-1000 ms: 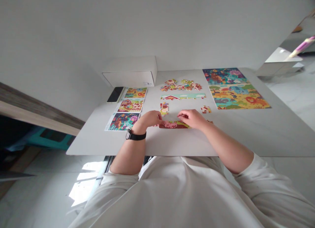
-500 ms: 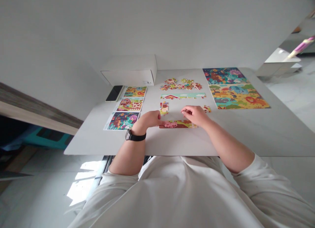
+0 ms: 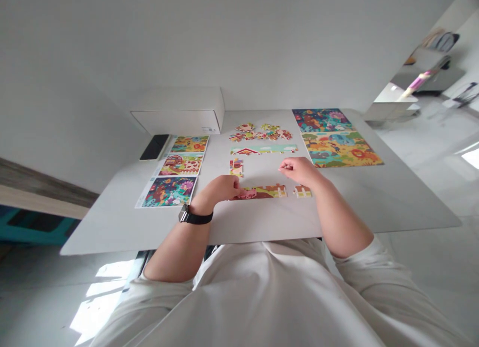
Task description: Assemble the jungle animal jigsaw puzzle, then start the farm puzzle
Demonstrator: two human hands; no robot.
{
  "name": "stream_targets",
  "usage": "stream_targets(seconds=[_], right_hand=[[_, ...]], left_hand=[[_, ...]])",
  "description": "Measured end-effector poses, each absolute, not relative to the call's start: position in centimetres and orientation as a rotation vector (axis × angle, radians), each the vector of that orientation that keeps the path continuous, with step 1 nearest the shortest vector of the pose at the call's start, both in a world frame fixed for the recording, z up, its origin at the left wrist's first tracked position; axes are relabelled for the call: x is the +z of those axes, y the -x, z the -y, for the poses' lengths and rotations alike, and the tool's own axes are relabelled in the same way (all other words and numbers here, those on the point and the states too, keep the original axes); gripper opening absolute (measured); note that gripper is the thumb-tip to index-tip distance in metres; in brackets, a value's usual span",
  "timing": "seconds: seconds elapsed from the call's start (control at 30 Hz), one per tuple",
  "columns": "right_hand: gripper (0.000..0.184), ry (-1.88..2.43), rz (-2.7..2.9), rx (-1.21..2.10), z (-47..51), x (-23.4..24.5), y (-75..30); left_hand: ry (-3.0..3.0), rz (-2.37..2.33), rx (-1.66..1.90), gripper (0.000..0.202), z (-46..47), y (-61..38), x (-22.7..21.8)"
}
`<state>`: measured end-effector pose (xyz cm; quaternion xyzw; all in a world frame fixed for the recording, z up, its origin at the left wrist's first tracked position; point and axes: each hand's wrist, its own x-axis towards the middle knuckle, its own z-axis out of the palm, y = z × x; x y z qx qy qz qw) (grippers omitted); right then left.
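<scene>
My left hand [image 3: 224, 187] rests on the left end of the lower puzzle strip [image 3: 270, 191], fingers apart, partly covering its pink pig picture. My right hand [image 3: 299, 170] hovers over the right side of the layout, its fingertips pinched together; anything between them is too small to make out. Below it lies a short joined puzzle section [image 3: 302, 191] with a fence picture, apart from the strip by a gap. A left-side section [image 3: 236, 168] stands above my left hand. Farther back runs the upper strip [image 3: 264, 150], with a red roof and sky.
Loose puzzle pieces [image 3: 260, 133] lie heaped behind the upper strip. Several picture sheets [image 3: 170, 191] and a phone [image 3: 154, 147] are at left, near a white box [image 3: 177, 120]. Two finished-looking pictures, a jungle one [image 3: 341, 149] and a dark one [image 3: 322, 120], lie at right.
The view has shifted, so the table appears farther left. My right hand has moved away from the lower strip, exposing the short fence section. My left hand stays at the strip's left end.
</scene>
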<state>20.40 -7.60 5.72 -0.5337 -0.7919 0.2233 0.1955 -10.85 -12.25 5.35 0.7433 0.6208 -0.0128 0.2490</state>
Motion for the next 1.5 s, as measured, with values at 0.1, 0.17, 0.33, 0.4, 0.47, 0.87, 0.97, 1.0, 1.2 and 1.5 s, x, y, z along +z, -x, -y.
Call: stream_targets(seconds=[0.1,0.17,0.33,0.4,0.47,0.87,0.97,1.0,1.2,1.5], right_hand=[[0.011,1.552,2.374,0.71,7.7,5.6,-20.5],[0.007,1.565,2.45,0.794,7.8,5.3,-20.3],[0.007,1.566,2.541,0.86,7.9,5.1,-19.8],[0.007,1.566,2.541,0.842,7.9,5.0,-19.7],[0.007,1.571,2.535,0.817,7.8,4.9,-19.7],[0.003,1.621,2.515,0.887,8.5,6.0,-19.4],[0.003,1.609,2.519,0.879,8.5,6.1,-19.4],[0.003,1.597,2.525,0.873,8.5,6.0,-19.4],[0.004,1.478,2.395,0.763,8.0,5.7,-20.0],[0.031,1.389,2.253,0.511,7.7,5.7,-19.9]], left_hand=[[-2.031,-1.693,-0.029,0.026,12.1,10.9,5.2],[-2.034,-1.676,-0.028,0.026,12.0,10.9,5.1],[-2.026,-1.674,-0.019,0.028,12.0,11.1,5.0],[-2.037,-1.681,-0.007,0.03,12.1,11.1,5.0],[-2.049,-1.686,-0.008,0.031,12.2,11.1,5.1],[-2.203,-1.689,0.153,0.048,11.9,10.4,5.6],[-2.214,-1.755,0.232,0.05,12.1,10.0,6.3],[-2.208,-1.767,0.249,0.051,12.2,9.9,6.5],[-2.18,-1.748,0.421,0.057,12.5,9.6,7.0],[-2.176,-1.63,0.575,0.056,13.3,9.2,7.2]])
